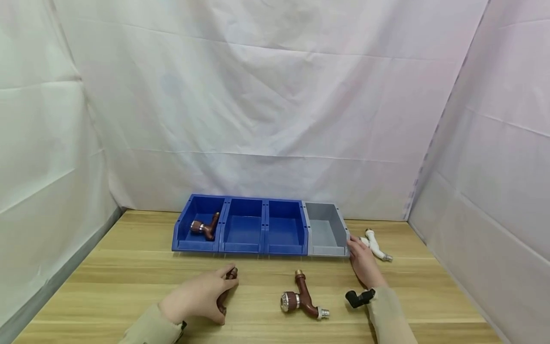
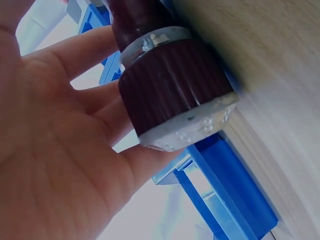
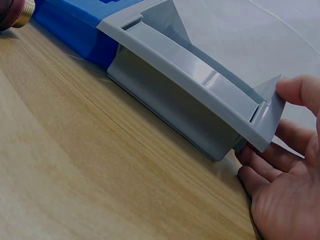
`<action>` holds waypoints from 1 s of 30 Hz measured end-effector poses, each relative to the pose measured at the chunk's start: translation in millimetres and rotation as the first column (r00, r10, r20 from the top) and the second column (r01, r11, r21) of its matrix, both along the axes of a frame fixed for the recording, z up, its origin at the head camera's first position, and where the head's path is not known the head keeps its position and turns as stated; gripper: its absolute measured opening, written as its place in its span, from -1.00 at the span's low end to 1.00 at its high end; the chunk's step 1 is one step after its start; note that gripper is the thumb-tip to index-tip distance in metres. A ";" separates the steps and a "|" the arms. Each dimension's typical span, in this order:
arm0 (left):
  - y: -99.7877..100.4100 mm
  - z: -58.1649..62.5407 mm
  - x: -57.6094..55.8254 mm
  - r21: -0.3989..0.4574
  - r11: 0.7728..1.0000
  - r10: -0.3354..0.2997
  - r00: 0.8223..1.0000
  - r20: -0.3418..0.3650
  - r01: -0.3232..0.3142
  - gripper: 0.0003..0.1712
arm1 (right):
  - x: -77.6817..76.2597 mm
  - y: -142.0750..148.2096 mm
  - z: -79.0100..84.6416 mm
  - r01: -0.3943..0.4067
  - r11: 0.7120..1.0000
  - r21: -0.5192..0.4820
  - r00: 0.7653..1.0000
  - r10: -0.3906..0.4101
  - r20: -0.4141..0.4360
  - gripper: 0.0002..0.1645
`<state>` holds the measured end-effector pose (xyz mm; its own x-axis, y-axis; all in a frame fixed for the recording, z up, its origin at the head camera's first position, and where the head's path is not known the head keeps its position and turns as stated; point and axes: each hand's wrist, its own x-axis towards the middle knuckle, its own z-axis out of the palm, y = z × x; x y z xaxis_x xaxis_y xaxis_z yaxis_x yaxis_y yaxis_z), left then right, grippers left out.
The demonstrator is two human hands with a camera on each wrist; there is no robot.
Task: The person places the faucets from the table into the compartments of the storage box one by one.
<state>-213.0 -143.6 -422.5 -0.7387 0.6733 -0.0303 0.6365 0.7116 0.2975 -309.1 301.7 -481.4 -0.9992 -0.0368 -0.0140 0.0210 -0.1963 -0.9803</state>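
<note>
My left hand [image 1: 199, 294] reaches over a brown tap [image 1: 223, 300] on the table, its fingers fairly straight. In the left wrist view, the fingers lie behind the ribbed knob [image 2: 175, 82]; the thumb's contact is hidden. My right hand [image 1: 365, 263] pinches the front right corner of the grey bin [image 1: 328, 251]; in the right wrist view, the thumb is on its edge and the fingers are outside and beneath. A second brown tap [image 1: 303, 296] lies between the hands. Another brown tap [image 1: 209, 229] sits in the leftmost blue bin [image 1: 195, 245].
Two more blue bins [image 1: 242, 248] join the row, left of the grey one. A white tap [image 1: 374, 246] lies right of the grey bin, partly behind my right hand. White cloth [image 1: 266, 105] hangs behind and at both sides of the wooden table [image 1: 107, 282].
</note>
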 end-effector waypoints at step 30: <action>-2.4 -2.1 -2.7 0.037 0.999 -0.011 1.000 0.001 0.011 -0.08 | 1.9 -0.4 2.1 -0.003 1.000 0.005 1.000 0.003 0.000 -0.29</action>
